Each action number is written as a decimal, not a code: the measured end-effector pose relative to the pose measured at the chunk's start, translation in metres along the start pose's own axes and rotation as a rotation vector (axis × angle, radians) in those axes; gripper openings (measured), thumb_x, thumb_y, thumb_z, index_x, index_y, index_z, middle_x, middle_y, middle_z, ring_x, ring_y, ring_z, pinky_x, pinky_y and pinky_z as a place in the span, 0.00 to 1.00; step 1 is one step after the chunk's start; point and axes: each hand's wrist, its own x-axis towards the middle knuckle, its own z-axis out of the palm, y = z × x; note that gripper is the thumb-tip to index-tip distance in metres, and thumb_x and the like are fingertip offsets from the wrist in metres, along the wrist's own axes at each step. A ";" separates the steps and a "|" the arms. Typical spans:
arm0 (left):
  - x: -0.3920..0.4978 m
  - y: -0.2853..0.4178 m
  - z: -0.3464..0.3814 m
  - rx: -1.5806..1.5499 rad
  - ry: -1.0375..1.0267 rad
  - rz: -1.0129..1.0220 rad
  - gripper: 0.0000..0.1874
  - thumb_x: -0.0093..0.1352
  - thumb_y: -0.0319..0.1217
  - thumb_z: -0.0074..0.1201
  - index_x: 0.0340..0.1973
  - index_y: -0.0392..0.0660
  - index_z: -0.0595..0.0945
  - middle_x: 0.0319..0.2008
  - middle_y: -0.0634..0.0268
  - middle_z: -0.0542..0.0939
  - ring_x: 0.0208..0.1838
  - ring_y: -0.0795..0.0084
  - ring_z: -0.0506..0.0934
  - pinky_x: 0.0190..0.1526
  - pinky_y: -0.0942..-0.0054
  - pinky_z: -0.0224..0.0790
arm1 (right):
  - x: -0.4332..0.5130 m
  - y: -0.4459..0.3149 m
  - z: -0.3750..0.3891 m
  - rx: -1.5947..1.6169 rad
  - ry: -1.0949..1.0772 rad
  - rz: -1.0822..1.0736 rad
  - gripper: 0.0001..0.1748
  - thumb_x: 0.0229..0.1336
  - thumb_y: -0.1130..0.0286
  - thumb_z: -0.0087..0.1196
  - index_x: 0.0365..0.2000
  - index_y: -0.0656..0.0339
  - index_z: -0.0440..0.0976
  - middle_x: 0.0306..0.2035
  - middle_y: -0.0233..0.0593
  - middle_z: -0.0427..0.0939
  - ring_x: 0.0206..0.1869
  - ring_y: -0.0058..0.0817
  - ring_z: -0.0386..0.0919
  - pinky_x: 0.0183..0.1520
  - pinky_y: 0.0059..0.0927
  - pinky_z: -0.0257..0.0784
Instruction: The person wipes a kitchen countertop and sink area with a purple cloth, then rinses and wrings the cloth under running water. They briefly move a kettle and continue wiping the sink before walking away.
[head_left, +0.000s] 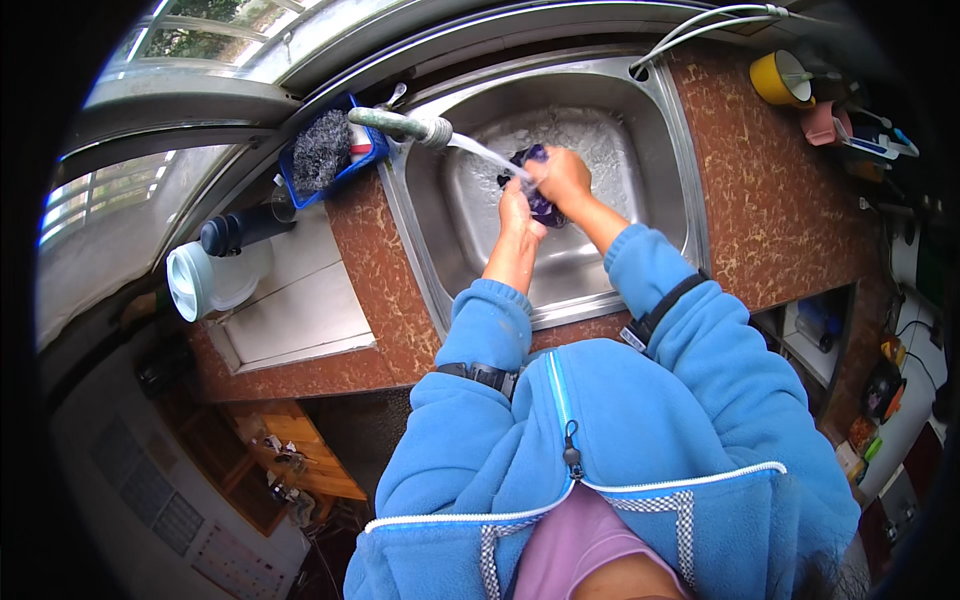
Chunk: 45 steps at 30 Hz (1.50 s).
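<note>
Both of my hands are over a stainless steel sink, around a wet, dark purple cloth. My left hand grips the cloth from the near left side. On its right, my right hand is closed over the upper part, with some purple fabric showing beyond the fingers. A stream of water runs from the faucet onto the cloth and the hands. Water splashes over the basin floor. The cloth's folds are partly hidden by the fingers.
Left of the sink, a blue plastic basket holds a grey scouring pad. A dark blue bottle and a lidded plastic container stand beyond. White hoses enter the sink's back right corner. A yellow mug is at far right.
</note>
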 end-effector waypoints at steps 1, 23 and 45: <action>-0.005 0.003 -0.004 0.165 -0.014 0.044 0.11 0.68 0.36 0.45 0.38 0.43 0.75 0.33 0.64 0.78 0.35 0.71 0.77 0.37 0.68 0.72 | 0.006 0.001 -0.004 -0.034 -0.028 0.043 0.16 0.41 0.56 0.54 0.27 0.56 0.79 0.27 0.48 0.79 0.33 0.47 0.77 0.38 0.44 0.71; -0.014 0.009 -0.007 0.038 -0.083 -0.075 0.16 0.66 0.27 0.39 0.48 0.36 0.70 0.45 0.54 0.75 0.49 0.60 0.74 0.56 0.60 0.65 | -0.040 0.024 -0.037 0.822 -0.398 -0.022 0.34 0.37 0.74 0.56 0.52 0.57 0.62 0.53 0.51 0.63 0.58 0.40 0.62 0.58 0.35 0.60; 0.004 0.018 0.008 0.007 -0.055 0.008 0.11 0.68 0.39 0.51 0.33 0.44 0.75 0.27 0.66 0.75 0.32 0.72 0.75 0.36 0.70 0.70 | -0.022 0.001 -0.008 -0.052 0.012 -0.125 0.19 0.51 0.48 0.49 0.25 0.53 0.75 0.24 0.47 0.78 0.30 0.45 0.77 0.33 0.44 0.71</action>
